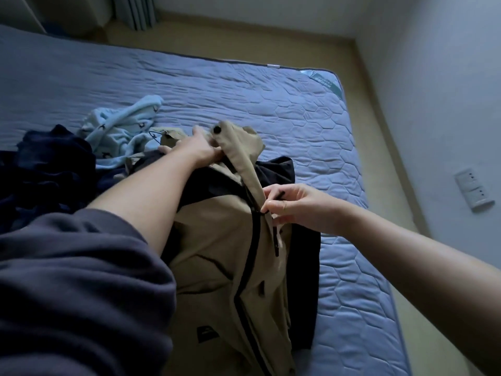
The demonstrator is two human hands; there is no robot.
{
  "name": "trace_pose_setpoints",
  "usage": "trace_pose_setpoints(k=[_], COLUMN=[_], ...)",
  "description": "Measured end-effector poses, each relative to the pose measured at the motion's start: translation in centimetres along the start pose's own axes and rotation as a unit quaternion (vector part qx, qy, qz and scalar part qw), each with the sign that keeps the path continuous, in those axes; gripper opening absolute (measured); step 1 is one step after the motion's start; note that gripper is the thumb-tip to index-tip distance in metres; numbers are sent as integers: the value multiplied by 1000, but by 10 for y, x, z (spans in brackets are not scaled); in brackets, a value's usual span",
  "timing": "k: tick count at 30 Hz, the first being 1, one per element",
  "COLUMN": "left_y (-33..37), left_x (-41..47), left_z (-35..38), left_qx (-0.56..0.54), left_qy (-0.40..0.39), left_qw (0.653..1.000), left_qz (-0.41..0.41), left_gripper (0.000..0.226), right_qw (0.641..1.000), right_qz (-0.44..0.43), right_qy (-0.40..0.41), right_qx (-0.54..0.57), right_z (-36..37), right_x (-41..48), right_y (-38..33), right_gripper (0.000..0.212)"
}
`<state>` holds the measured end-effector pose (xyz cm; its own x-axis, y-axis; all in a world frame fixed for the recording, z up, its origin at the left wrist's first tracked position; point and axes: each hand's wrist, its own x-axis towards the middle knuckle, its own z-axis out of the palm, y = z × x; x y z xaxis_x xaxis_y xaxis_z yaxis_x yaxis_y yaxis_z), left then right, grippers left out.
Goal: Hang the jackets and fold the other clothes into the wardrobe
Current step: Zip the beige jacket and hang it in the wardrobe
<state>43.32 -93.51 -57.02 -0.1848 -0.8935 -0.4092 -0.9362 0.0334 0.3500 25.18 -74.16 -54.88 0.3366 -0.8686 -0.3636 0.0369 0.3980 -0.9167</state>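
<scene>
Right now you are working on the tan and black jacket (217,234), which is lying front up on the quilted blue mattress (271,99), its hem toward you and its collar pointing away toward the middle of the bed. Your left hand (199,151) is gripping the bunched tan fabric at the collar, fingers curled into the cloth just beside the round black snap (217,129). Your right hand (295,206) is pinching the zipper pull (264,211) between thumb and fingertips, partway up the black zipper line, with the tan front flap standing up between your two hands. The grey sleeve (67,267) on your left arm is sitting pushed up above the elbow, leaving the forearm bare. To the left of the jacket, a light blue garment (122,123) with small dark marks is lying crumpled, touching the jacket's collar end, and a dark navy garment (54,164) is heaped just beside it at the left edge of the view. On the wall to your right, a white socket plate (473,188) is showing, and a pleated curtain (135,9) is hanging at the far side of the room.
</scene>
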Motion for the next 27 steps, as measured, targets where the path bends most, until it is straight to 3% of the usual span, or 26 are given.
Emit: trace_pose_setpoints(k=[2, 4, 5, 7, 11, 15, 19, 21, 23, 27], left_y=[-1, -4, -5, -3, 8, 15, 26, 32, 40, 51], left_x=[-1, -4, -5, -16, -59, -105, -156, -183, -215, -285], left_z=[7, 19, 24, 27, 1, -37, -65, -82, -106, -154], left_qx=[27, 52, 50, 3, -184, -332, -333, -331, -338, -363], left_qy=[-62, -86, -55, 41, 179, 131, 109, 129, 149, 204], left_qw=[996, 990, 992, 993, 956, 906, 895, 895, 889, 871], left_qz=[65, 100, 105, 111, 145, 227, 277, 271, 270, 260], left_gripper=[103, 65, 42, 21, 35, 50, 57, 59, 59, 53], right_qw=[1000, 999, 999, 996, 981, 929, 878, 848, 842, 873], right_qz=[16, 31, 41, 68, 106, 101, 92, 92, 71, 5], right_qy=[0, 4, 13, 44, 122, 276, 434, 475, 487, 479], right_qx=[-2, -5, -11, -42, -102, -224, -181, -218, -219, -84], right_z=[1, 2, 2, 1, 13, 36, 51, 57, 63, 74], right_x=[-12, -23, -28, -35, -39, -26, -19, -29, -50, -104], right_y=[2, 4, 4, 7, 4, -25, -73, -99, -124, -168], right_gripper=[9, 7, 7, 11, 15, 42, 64, 61, 50, 18])
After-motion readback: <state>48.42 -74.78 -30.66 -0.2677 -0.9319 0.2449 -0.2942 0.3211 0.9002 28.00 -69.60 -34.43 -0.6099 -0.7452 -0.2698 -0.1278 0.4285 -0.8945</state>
